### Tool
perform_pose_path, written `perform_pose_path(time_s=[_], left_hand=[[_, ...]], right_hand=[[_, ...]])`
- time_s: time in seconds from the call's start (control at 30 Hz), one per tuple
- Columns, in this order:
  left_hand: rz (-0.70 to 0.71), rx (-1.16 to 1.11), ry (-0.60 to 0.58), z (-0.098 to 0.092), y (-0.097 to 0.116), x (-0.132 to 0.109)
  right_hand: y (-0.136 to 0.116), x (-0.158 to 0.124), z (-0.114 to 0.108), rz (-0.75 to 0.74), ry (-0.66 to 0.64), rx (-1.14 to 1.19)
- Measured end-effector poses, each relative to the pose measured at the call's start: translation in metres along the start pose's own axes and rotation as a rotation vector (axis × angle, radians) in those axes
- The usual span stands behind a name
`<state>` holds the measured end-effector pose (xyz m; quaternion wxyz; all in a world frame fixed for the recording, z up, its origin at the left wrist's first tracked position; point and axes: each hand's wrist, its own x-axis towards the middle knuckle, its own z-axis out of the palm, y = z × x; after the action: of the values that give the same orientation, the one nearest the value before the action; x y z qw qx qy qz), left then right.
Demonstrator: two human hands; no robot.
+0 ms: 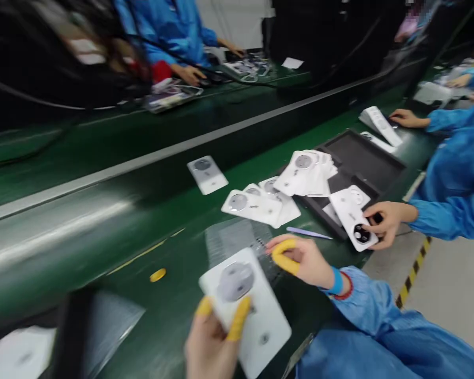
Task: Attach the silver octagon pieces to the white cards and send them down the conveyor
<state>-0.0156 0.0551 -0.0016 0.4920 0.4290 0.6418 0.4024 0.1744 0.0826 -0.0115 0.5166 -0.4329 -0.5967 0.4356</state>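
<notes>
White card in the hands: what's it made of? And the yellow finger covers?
The white card looks like smooth coated paperboard or thin plastic; its even surface has a soft sheen, but I can't tell which. The yellow finger covers look like thin rubber or latex with a matte finish, since they fit tightly and bend with the fingers.

from my remote seat i can see the wearer's blue smock [359,352], a slightly glossy work fabric with long, loose sleeves. the right hand [306,260] has a yellow finger cot [284,257] on it, with a blue wristband [335,281] and a thin red beaded bracelet [348,290] sitting together at the wrist. the left hand [211,342] shows yellow finger cots [237,318] on two fingers.
</notes>
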Motion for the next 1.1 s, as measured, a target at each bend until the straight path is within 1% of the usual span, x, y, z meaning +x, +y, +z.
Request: perform_pose_path(time_s=[0.03,0.1,0.17,0.23,0.33,0.4,0.5,0.6,0.7,0.8,0.9,0.97,1.03,1.1], left_hand=[[-0.037,-0.062,-0.033,0.006,0.003,-0.002],[-0.08,-0.2,-0.096,0.018,0.011,-0.007],[-0.056,-0.261,-0.118,0.026,0.018,-0.014],[-0.004,-0.217,-0.134,0.03,0.022,-0.021],[0.091,-0.11,-0.146,0.031,0.022,-0.03],[0.144,-0.035,-0.126,0.031,0.019,-0.034],[0.189,0.065,-0.064,0.033,0.015,-0.041],[0.247,0.122,-0.035,0.034,0.015,-0.045],[0.341,0.174,-0.088,0.031,0.018,-0.045],[0.397,0.213,-0.14,0.027,0.021,-0.044],[0.366,0.191,-0.162,0.025,0.023,-0.045],[0.315,0.152,-0.178,0.026,0.025,-0.047],[0.234,0.076,-0.195,0.026,0.027,-0.048],[0.137,-0.03,-0.222,0.026,0.03,-0.05]], right_hand=[[-0.01,-0.001,-0.003,-0.019,0.013,0.007],[-0.029,-0.003,-0.007,-0.142,0.035,-0.078],[-0.042,-0.005,-0.007,-0.268,0.052,-0.185],[-0.049,-0.006,-0.003,-0.327,0.075,-0.261],[-0.048,-0.007,0.004,-0.369,0.115,-0.342],[-0.046,-0.007,0.006,-0.407,0.109,-0.369],[-0.046,-0.007,0.007,-0.447,0.075,-0.361],[-0.049,-0.007,0.006,-0.496,0.069,-0.362],[-0.052,-0.008,0.004,-0.536,0.053,-0.402],[-0.055,-0.012,-0.001,-0.55,-0.003,-0.502],[-0.058,-0.017,-0.005,-0.612,-0.053,-0.694],[-0.059,-0.02,-0.007,-0.649,-0.084,-0.783],[-0.059,-0.021,-0.01,-0.647,-0.124,-0.789],[-0.059,-0.019,-0.013,-0.615,-0.169,-0.704]])
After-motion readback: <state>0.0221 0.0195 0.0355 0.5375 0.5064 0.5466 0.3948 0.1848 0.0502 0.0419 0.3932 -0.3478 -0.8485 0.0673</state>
